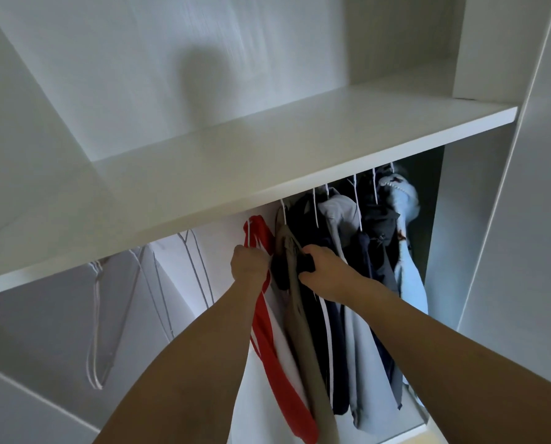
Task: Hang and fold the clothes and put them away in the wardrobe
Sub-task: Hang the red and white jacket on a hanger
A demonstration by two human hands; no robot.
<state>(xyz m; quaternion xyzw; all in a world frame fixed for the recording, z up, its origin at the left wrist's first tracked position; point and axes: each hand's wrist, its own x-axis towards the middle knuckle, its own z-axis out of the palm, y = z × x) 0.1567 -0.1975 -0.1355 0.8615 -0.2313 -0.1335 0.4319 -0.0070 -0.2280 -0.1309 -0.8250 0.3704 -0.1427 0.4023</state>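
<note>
Inside the white wardrobe, a red and white garment [275, 363] hangs on a white wire hanger under the shelf. My left hand [248, 262] is closed around that hanger's neck. Just right of it hangs a khaki garment [303, 341]. My right hand [327, 270] grips dark fabric [306, 262] at the top of the neighbouring clothes. Further right hang navy, light grey, dark grey and pale blue garments [410, 277] on white hangers. The rail is hidden behind the shelf.
A wide white shelf [267, 155] crosses just above my hands. Several bare wire hangers [101, 315] hang at the left. A white side panel [492, 251] closes the hanging space on the right, and a lower white ledge [27, 395] sits at bottom left.
</note>
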